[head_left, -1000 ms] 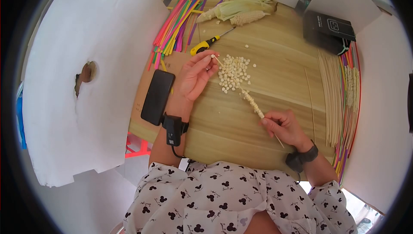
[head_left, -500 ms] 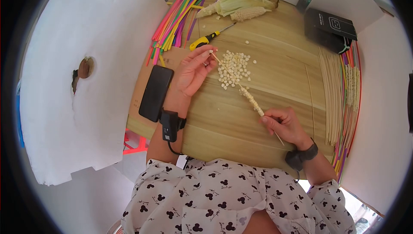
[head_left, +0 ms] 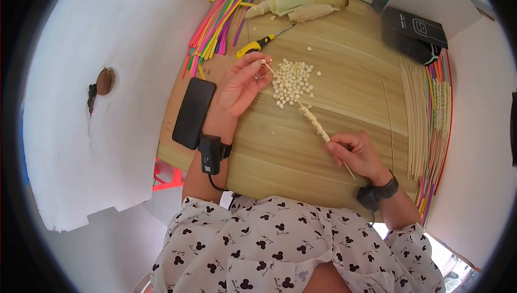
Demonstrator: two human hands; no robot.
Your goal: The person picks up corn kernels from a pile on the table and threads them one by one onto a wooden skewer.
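My right hand (head_left: pixel 355 154) grips the lower part of a thin wooden skewer (head_left: pixel 291 97), just below a row of pale corn kernels (head_left: pixel 314 121) threaded along it. The skewer slants up to the left across the table. At its upper end, my left hand (head_left: pixel 241 85) pinches a single corn kernel (head_left: pixel 263 62) at the tip. Whether the point has pierced that kernel is too small to tell. Beneath the skewer lies a pile of loose kernels (head_left: pixel 295 75).
A yellow-handled screwdriver (head_left: pixel 253 46) lies beyond my left hand, near colourful strips (head_left: pixel 218 21). A black phone (head_left: pixel 194 114) rests at left. Corn cobs (head_left: pixel 307 5) lie at the back. Right side: a black box (head_left: pixel 414 32), bare skewers (head_left: pixel 412 120) and kernel-filled skewers (head_left: pixel 441 107).
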